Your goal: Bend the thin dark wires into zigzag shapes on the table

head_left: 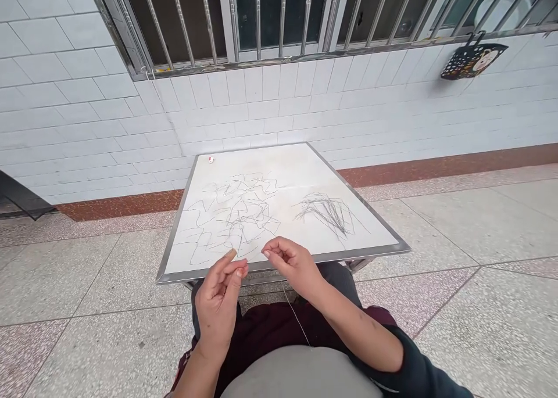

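Both hands are raised in front of the near edge of a white table [288, 165]. My left hand [220, 299] has thumb and fingertips pinched together; anything between them is too fine to make out. To its right, with a small gap between, my right hand [294, 267] is closed in a pinch on what seems to be a thin wire. Below that hand a pale thin strand [296, 316] runs down over the lap. Many bent, wavy thin wires [239, 209] lie spread over the table's left half. A bundle of straighter dark wires [329, 212] lies at the right.
A small red-and-white item [211, 160] sits at the table's far left corner. The table has a grey metal rim [361, 251]. Behind it stands a white tiled wall [261, 110] with a barred window [283, 20]. A dark patterned bag [473, 61] hangs at the right.
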Demonstrator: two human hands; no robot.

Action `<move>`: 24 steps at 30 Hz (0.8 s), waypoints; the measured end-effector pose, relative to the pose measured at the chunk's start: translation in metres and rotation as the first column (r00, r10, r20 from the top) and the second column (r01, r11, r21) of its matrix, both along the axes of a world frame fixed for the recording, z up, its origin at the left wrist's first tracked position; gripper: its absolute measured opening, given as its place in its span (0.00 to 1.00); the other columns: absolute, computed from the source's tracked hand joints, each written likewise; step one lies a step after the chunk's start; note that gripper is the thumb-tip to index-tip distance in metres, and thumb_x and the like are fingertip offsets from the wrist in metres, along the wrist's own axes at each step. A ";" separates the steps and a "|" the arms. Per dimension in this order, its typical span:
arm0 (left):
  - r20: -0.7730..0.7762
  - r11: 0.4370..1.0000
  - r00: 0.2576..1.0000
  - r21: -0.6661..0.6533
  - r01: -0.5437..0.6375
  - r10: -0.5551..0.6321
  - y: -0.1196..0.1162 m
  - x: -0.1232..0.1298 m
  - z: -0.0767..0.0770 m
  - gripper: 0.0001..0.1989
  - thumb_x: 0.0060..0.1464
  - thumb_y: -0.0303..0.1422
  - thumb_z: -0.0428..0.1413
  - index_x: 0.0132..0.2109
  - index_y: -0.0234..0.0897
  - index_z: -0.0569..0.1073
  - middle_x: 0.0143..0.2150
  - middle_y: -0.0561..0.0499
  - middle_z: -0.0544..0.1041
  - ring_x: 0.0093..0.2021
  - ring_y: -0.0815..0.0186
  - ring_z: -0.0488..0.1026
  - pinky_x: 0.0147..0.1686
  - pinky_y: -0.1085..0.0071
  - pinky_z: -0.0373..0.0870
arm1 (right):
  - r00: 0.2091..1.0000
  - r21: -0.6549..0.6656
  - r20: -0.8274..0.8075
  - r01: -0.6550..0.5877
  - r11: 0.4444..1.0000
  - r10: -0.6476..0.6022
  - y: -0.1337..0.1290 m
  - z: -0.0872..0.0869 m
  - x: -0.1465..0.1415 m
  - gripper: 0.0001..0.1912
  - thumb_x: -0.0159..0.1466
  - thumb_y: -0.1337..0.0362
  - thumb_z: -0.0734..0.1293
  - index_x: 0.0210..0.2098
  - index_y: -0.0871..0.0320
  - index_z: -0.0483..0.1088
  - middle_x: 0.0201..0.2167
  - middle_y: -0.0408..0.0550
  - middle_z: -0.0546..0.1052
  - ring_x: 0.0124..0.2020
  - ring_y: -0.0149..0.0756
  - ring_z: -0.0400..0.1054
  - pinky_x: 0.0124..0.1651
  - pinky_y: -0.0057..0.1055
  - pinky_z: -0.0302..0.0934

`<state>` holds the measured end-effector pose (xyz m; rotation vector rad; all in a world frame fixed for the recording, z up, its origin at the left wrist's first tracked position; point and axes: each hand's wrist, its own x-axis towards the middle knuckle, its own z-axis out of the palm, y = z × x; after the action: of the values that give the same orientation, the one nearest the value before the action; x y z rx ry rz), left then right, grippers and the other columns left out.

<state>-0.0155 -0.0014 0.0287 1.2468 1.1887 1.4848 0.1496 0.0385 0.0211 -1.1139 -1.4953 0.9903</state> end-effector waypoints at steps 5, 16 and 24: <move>-0.010 1.000 1.000 -0.021 -0.020 0.020 -0.002 0.000 0.003 0.20 0.49 0.36 0.60 0.50 0.37 0.72 0.39 0.46 0.79 0.41 0.60 0.76 0.47 0.63 0.72 | 0.998 0.097 0.058 0.029 0.995 -0.034 0.001 -0.001 0.000 0.06 0.62 0.61 0.63 0.32 0.56 0.70 0.26 0.43 0.68 0.26 0.30 0.58 0.30 0.27 0.54; -0.160 0.997 0.987 -0.056 -0.046 0.036 -0.003 0.004 0.007 0.18 0.52 0.37 0.57 0.50 0.40 0.73 0.39 0.48 0.79 0.40 0.61 0.76 0.43 0.65 0.72 | 0.999 0.112 0.035 0.031 0.993 -0.035 0.002 -0.006 0.006 0.07 0.62 0.60 0.63 0.32 0.55 0.70 0.28 0.44 0.71 0.27 0.30 0.60 0.29 0.27 0.56; -0.522 0.982 0.850 0.187 0.032 0.072 -0.002 -0.005 0.011 0.16 0.56 0.34 0.53 0.51 0.46 0.74 0.37 0.50 0.80 0.36 0.61 0.76 0.41 0.65 0.71 | 0.984 0.197 0.178 -0.043 0.980 0.007 0.002 -0.002 0.014 0.08 0.64 0.62 0.61 0.33 0.55 0.72 0.29 0.45 0.73 0.31 0.33 0.65 0.34 0.29 0.59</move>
<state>-0.0206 -0.0031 0.0396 1.8626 1.4335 1.3288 0.1638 0.0404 0.0190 -1.0611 -1.7148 0.7535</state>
